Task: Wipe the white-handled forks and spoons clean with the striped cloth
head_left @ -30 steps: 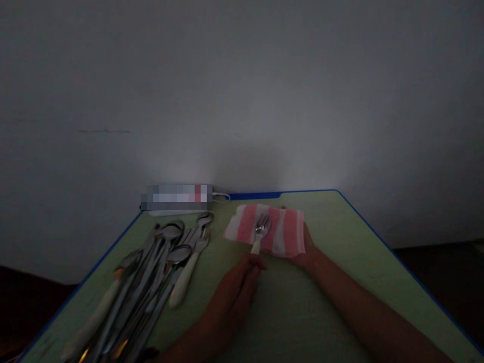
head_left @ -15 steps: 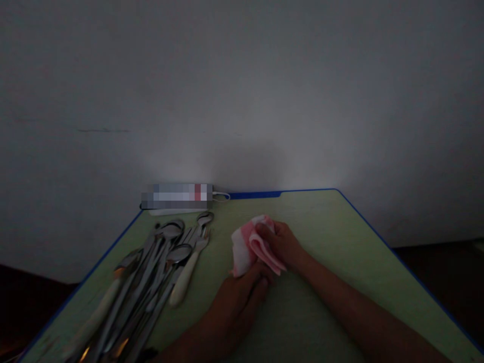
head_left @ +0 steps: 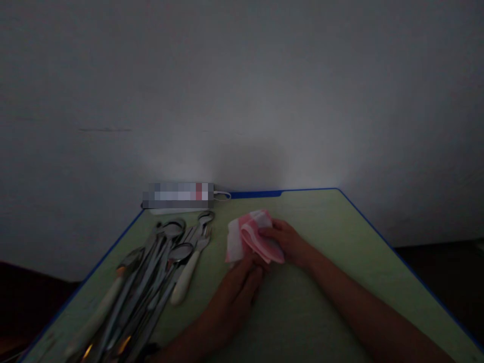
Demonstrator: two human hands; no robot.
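A pink-and-white striped cloth (head_left: 254,237) is folded and pinched in the right hand (head_left: 288,243). At its near edge, the left hand's (head_left: 238,290) fingers stay curled on a fork, now hidden. Left of the cloth: heaped cutlery (head_left: 161,302).

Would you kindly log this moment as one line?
right hand: holding striped cloth | left hand: at cloth's near edge | cutlery: piled on table, left side
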